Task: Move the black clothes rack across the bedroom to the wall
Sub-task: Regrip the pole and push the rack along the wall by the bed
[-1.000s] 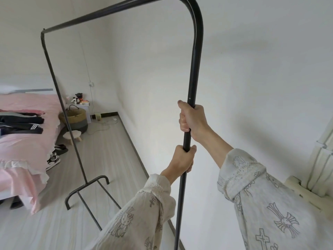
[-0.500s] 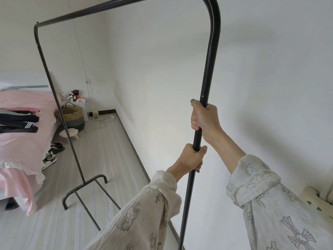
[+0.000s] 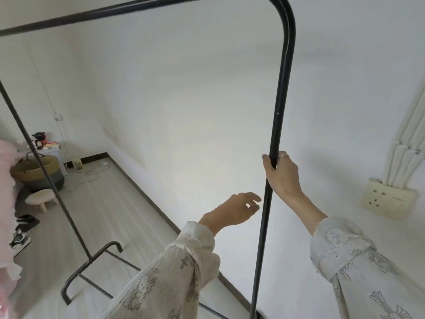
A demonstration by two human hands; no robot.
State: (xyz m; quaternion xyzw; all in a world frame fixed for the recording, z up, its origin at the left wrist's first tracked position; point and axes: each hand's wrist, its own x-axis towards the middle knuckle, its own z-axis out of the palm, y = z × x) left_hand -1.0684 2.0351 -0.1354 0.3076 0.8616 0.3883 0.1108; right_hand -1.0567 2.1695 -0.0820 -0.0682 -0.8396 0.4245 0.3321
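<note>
Your right hand [image 3: 281, 174] is wrapped around the near upright of the black clothes rack [image 3: 279, 111], fingers closed on the pole and a ring showing on one finger, while your left hand [image 3: 232, 209] is off the pole, just beside it on the left, with the fingers loosely spread and holding nothing. Largest in front of you is the white wall [image 3: 195, 100], which fills most of the view; the rack stands close along it, its near upright running from the rounded top corner down past your hands to the bottom edge of the view. From that corner the top bar stretches left, and the far upright slants down to a curved foot [image 3: 92, 268] resting on the pale wood floor [image 3: 110, 203], near the dark strip where floor meets wall. At the left edge of the floor you can see a sliver of pink bedding [image 3: 5, 203]. Toward the far corner of the floor sits a woven basket [image 3: 34, 173] with a dark lower band, a small round stool [image 3: 41, 198] just in front of it, and shoes [image 3: 19, 238] nearer to you beside the bedding. Behind the basket a small white stand carries a few items too small to tell. On the wall at the right, white pipes [image 3: 409, 143] run down to a cream socket plate [image 3: 388, 201].
</note>
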